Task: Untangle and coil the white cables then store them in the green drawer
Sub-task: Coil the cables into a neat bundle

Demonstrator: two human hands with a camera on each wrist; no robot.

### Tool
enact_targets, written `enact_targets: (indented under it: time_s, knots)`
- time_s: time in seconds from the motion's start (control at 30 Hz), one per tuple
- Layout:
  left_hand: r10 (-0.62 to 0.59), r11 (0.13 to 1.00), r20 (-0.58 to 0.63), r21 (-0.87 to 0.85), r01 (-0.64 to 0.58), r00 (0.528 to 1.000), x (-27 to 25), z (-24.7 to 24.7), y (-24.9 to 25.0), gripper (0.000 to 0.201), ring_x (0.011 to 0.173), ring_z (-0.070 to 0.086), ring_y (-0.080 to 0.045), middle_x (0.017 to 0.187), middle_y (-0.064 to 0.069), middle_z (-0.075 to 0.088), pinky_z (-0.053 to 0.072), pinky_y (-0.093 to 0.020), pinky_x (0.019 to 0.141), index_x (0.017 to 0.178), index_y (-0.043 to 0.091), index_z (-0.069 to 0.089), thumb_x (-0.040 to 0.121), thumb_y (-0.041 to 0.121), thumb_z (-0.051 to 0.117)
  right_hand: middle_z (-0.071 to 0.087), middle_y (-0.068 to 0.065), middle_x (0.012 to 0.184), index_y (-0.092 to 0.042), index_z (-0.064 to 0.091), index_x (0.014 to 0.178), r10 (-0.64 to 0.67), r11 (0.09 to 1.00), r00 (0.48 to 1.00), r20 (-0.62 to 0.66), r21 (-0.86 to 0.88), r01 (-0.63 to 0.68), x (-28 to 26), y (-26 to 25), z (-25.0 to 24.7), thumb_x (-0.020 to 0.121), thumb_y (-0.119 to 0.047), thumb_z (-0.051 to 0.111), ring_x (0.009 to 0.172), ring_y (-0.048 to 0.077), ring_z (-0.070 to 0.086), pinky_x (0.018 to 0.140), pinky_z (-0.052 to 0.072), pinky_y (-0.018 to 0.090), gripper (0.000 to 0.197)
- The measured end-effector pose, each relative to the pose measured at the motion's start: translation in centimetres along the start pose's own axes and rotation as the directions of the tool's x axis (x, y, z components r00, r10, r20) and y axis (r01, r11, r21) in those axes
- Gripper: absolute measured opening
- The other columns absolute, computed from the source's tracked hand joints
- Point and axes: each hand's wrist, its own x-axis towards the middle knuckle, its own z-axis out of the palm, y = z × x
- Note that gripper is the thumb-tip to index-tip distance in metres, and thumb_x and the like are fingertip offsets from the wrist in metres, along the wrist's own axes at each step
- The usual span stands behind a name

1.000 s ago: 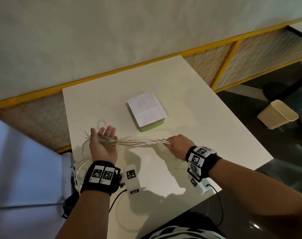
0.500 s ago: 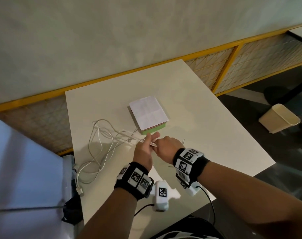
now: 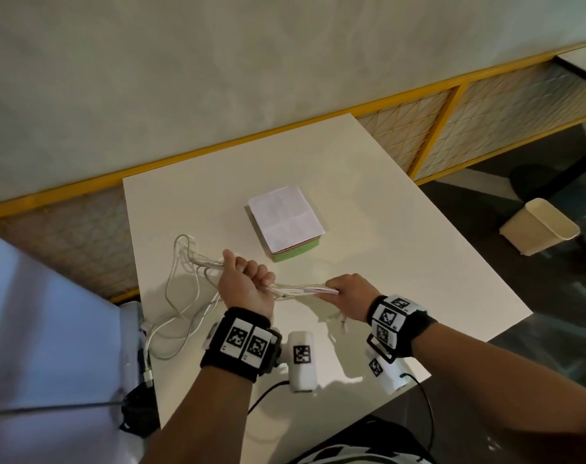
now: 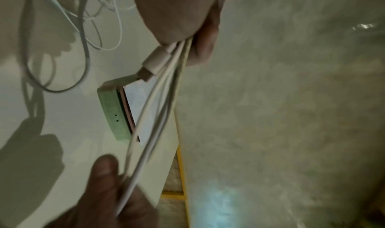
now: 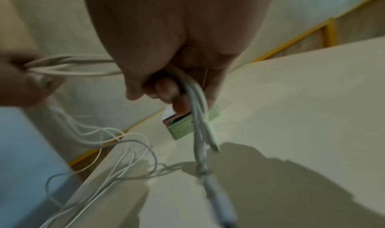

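Observation:
Several white cables (image 3: 298,291) run taut in a bundle between my two hands above the white table (image 3: 402,249). My left hand (image 3: 248,283) grips the bundle in a fist; loose loops (image 3: 181,296) trail left of it to the table's left edge. My right hand (image 3: 348,296) grips the other end, with plug ends (image 5: 212,139) hanging below its fingers. A white plug (image 4: 154,62) sticks out of the left fist. The small green drawer box (image 3: 296,252), with white paper (image 3: 284,217) on top, stands just beyond the hands and looks closed.
A cable end with a connector (image 3: 147,375) hangs over the table's left edge beside a pale blue surface (image 3: 50,329). A beige bin (image 3: 539,229) stands on the dark floor at right. Yellow-framed panels (image 3: 418,135) line the wall behind the table.
My left hand slid left along the bundle, away from my right hand, and closed into a fist. A second ago it lay open under the cables at the far left, then it met the right hand.

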Motion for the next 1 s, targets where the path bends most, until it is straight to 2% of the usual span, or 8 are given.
enact_targets:
  time_s: [0.13,0.3,0.4,0.53,0.63,0.7,0.87,1.0]
  knots:
    - [0.01,0.999,-0.057,-0.03,-0.012,0.998,0.9,-0.7,1.2,0.047,0.033,0.016,-0.011,0.041,0.007,0.019,0.014,-0.017,0.036,0.055,0.021,0.025,0.098,0.034,0.039,0.059,0.004,0.06,-0.02,0.052,0.055,0.051,0.971,0.997,0.06,0.231,-0.063,-0.3,2.7,0.3,0.089,-0.044,0.053,0.052,0.015,0.053,0.056,0.04,0.021,0.042]
    - [0.011,0.999,-0.077,-0.052,-0.015,0.997,1.3,-1.1,1.2,0.046,0.033,0.015,-0.011,0.04,0.007,0.018,0.012,-0.018,0.037,0.055,0.021,0.023,0.098,0.032,0.039,0.047,-0.001,0.053,-0.024,0.043,0.056,0.124,0.979,0.988,0.092,0.153,-0.137,-0.5,4.3,0.7,0.092,-0.046,0.048,0.051,0.015,0.046,0.051,0.034,0.023,0.042]
    - [-0.007,0.999,-0.085,-0.043,0.003,0.996,1.1,-1.3,0.6,0.047,0.032,0.015,-0.011,0.04,0.008,0.017,0.012,-0.017,0.036,0.053,0.022,0.022,0.096,0.029,0.041,0.05,0.002,0.062,-0.02,0.049,0.067,0.156,0.985,0.987,0.049,-0.088,-0.151,-0.4,4.7,0.6,0.093,-0.049,0.042,0.064,0.024,0.048,0.059,0.036,0.032,0.04]
    - [-0.013,0.999,-0.092,-0.036,0.01,0.996,1.2,-1.6,0.5,0.046,0.033,0.015,-0.011,0.04,0.008,0.017,0.012,-0.017,0.035,0.054,0.022,0.021,0.095,0.029,0.041,0.058,0.01,0.102,-0.018,0.05,0.097,0.24,0.946,0.964,0.117,-0.251,-0.205,-0.7,6.5,0.3,0.087,-0.037,0.054,0.096,0.028,0.056,0.077,0.041,0.033,0.022]
    - [-0.009,1.0,-0.079,-0.022,0.008,0.997,1.1,-1.5,0.5,0.048,0.033,0.015,-0.011,0.04,0.008,0.017,0.013,-0.018,0.036,0.054,0.022,0.021,0.097,0.031,0.041,0.046,0.003,0.126,-0.024,0.043,0.123,0.31,0.913,0.926,0.217,-0.339,-0.226,-1.3,7.5,-0.4,0.07,-0.03,0.074,0.121,0.026,0.044,0.095,0.04,0.039,0.062]
    - [-0.011,1.0,-0.062,0.016,0.012,0.998,0.5,-1.4,-0.1,0.049,0.035,0.014,-0.011,0.041,0.008,0.017,0.013,-0.02,0.037,0.054,0.023,0.021,0.097,0.031,0.042,0.041,0.001,0.134,-0.029,0.033,0.137,0.267,0.912,0.934,0.237,-0.374,-0.166,-1.0,6.4,-1.5,0.066,-0.024,0.078,0.127,0.025,0.038,0.1,0.038,0.041,0.084]
    - [-0.044,0.998,0.004,0.033,0.044,0.999,-0.5,-1.2,-1.7,0.05,0.035,0.017,-0.011,0.041,0.008,0.017,0.017,-0.02,0.038,0.054,0.023,0.02,0.099,0.031,0.042,0.035,0.006,0.145,-0.025,0.024,0.144,-0.087,0.971,0.973,0.213,-0.201,0.131,0.0,-2.4,-4.5,0.069,-0.018,0.076,0.132,0.026,0.033,0.108,0.03,0.038,0.091]
    - [-0.029,1.0,0.07,-0.001,0.029,0.997,-0.8,-1.1,-2.5,0.051,0.037,0.024,-0.013,0.042,0.005,0.022,0.029,-0.024,0.043,0.054,0.019,0.025,0.1,0.031,0.043,0.051,0.009,0.131,-0.01,0.032,0.138,-0.264,0.964,0.93,0.255,0.101,0.246,0.1,-8.7,-3.2,0.079,-0.014,0.067,0.117,0.025,0.049,0.099,0.039,0.033,0.068]
